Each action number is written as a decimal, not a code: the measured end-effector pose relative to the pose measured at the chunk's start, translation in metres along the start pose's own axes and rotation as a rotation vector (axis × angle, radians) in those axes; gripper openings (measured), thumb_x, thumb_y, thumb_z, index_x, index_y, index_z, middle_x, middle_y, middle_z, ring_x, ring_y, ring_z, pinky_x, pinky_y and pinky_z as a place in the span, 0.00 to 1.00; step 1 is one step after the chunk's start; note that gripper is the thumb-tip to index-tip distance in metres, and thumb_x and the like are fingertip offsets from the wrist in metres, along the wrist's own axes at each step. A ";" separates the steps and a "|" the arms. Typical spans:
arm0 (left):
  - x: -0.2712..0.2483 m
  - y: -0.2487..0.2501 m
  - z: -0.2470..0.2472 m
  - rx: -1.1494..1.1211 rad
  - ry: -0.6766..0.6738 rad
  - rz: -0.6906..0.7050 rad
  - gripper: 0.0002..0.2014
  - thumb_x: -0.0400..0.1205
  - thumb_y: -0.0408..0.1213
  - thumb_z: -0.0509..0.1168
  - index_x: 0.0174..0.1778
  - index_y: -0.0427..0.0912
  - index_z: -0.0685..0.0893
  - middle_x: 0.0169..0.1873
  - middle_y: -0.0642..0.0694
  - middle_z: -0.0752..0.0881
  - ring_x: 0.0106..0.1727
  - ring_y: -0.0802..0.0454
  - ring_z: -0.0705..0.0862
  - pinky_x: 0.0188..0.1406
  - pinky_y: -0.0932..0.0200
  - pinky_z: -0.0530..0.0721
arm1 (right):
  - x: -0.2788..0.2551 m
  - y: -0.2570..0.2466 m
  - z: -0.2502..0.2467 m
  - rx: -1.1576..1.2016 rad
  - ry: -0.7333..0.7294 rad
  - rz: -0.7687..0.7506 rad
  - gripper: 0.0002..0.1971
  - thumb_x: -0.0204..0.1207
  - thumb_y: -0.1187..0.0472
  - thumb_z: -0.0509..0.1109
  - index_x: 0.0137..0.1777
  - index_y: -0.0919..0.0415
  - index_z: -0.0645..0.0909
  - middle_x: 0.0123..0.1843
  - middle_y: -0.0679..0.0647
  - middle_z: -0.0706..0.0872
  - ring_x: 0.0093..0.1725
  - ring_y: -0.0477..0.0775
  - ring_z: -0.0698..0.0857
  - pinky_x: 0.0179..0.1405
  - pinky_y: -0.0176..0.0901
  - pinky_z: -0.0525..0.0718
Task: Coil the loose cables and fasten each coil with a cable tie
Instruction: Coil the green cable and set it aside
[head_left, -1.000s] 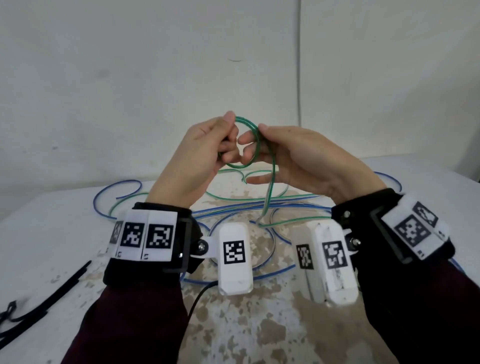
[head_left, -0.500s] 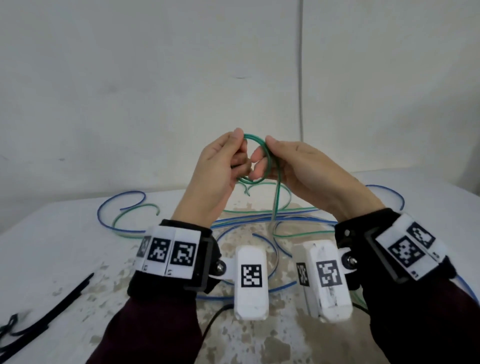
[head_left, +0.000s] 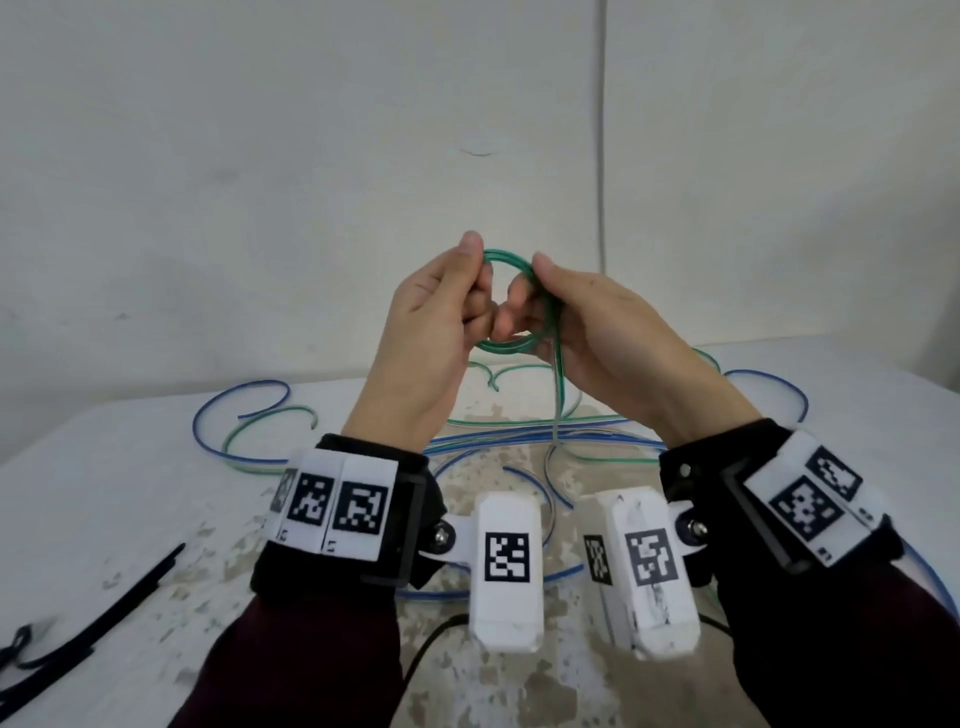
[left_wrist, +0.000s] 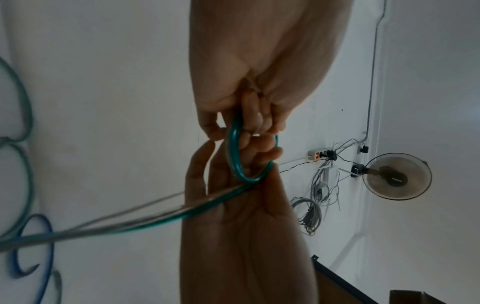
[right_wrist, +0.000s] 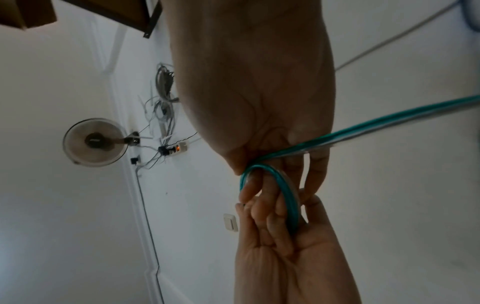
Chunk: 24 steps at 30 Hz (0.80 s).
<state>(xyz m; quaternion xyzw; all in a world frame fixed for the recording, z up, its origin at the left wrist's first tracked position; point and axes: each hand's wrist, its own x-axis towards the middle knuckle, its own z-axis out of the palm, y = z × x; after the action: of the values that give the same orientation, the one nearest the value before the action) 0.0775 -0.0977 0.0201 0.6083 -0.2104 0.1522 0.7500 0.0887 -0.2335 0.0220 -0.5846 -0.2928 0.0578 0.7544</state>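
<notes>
A small coil of green cable (head_left: 508, 258) is held up in the air above the table. My left hand (head_left: 475, 280) pinches its left side between thumb and curled fingers. My right hand (head_left: 530, 291) grips its right side, fingers hooked through the loop. The cable's loose tail (head_left: 558, 384) hangs from the coil down to the table. The left wrist view shows the coil (left_wrist: 235, 156) between both hands and its tail (left_wrist: 130, 224) running off left. In the right wrist view the coil (right_wrist: 288, 197) wraps over my fingers.
Loose blue cables (head_left: 239, 400) and more green cable (head_left: 597, 460) sprawl over the worn white table (head_left: 130, 493). Black cable ties (head_left: 104, 608) lie near its front left edge. A white wall stands close behind.
Both hands kept hold of the green loop and drew closer together on it. The tail now hangs more steeply from the right hand.
</notes>
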 end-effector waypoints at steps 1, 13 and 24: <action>0.000 -0.001 0.001 -0.012 0.010 -0.012 0.18 0.89 0.42 0.53 0.33 0.40 0.71 0.19 0.52 0.63 0.23 0.54 0.63 0.28 0.64 0.66 | 0.000 0.001 -0.001 0.017 0.005 0.015 0.21 0.88 0.57 0.50 0.38 0.64 0.77 0.26 0.55 0.80 0.34 0.52 0.83 0.46 0.39 0.86; -0.001 0.008 -0.018 0.169 -0.085 -0.001 0.18 0.88 0.40 0.55 0.31 0.42 0.72 0.24 0.39 0.61 0.27 0.46 0.55 0.35 0.49 0.53 | -0.001 0.003 0.010 -0.051 -0.013 0.067 0.21 0.88 0.56 0.49 0.37 0.62 0.75 0.22 0.50 0.70 0.29 0.50 0.77 0.38 0.36 0.84; -0.005 0.011 -0.008 0.201 -0.056 -0.030 0.20 0.88 0.41 0.54 0.29 0.41 0.69 0.24 0.45 0.66 0.22 0.54 0.61 0.26 0.60 0.59 | -0.001 0.002 0.006 -0.173 0.017 0.008 0.22 0.87 0.54 0.52 0.38 0.63 0.80 0.23 0.53 0.81 0.27 0.51 0.81 0.38 0.38 0.83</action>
<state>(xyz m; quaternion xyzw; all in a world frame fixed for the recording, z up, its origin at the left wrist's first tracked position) 0.0688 -0.0876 0.0259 0.6876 -0.2058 0.1440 0.6813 0.0847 -0.2282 0.0207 -0.6493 -0.2879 0.0305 0.7033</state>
